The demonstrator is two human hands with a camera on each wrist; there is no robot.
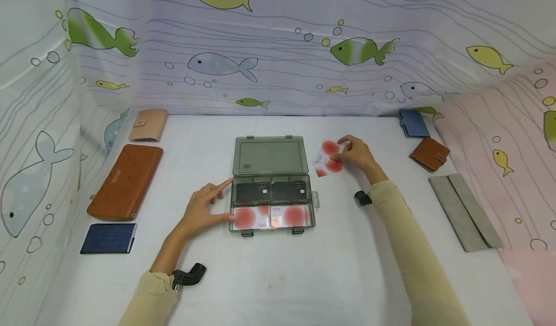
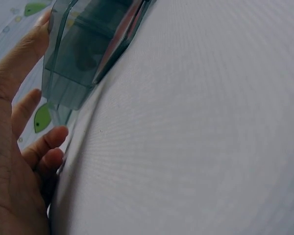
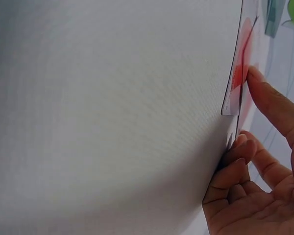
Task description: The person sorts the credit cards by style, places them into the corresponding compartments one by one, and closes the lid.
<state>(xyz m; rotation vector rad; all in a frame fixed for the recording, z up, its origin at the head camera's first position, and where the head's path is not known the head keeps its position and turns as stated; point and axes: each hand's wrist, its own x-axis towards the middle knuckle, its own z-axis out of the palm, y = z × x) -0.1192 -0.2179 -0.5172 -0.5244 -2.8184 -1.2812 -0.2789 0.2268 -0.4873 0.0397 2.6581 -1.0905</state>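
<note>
A translucent grey-green plastic box (image 1: 269, 154) lies in the middle of the table, its lid raised back. Black VIP cards (image 1: 253, 192) fill its back compartments, and red-and-white cards (image 1: 262, 218) lie in the front ones. My left hand (image 1: 201, 207) touches the box's left side, thumb and index finger stretched apart. In the left wrist view, the other fingers of that hand (image 2: 19, 156) stay off the box. Right of the box, my right hand (image 1: 358, 156) pinches a red-and-white card (image 1: 328, 148) at its right edge, with another such card partly beneath it.
On the left lie a beige wallet (image 1: 148, 125), a long brown zip wallet (image 1: 126, 183) and a dark blue cardholder (image 1: 108, 238). A blue wallet (image 1: 413, 123), a small brown wallet (image 1: 430, 154) and a grey folded wallet (image 1: 465, 212) lie on the right. Fish-print cloth (image 1: 278, 41) hangs around the table.
</note>
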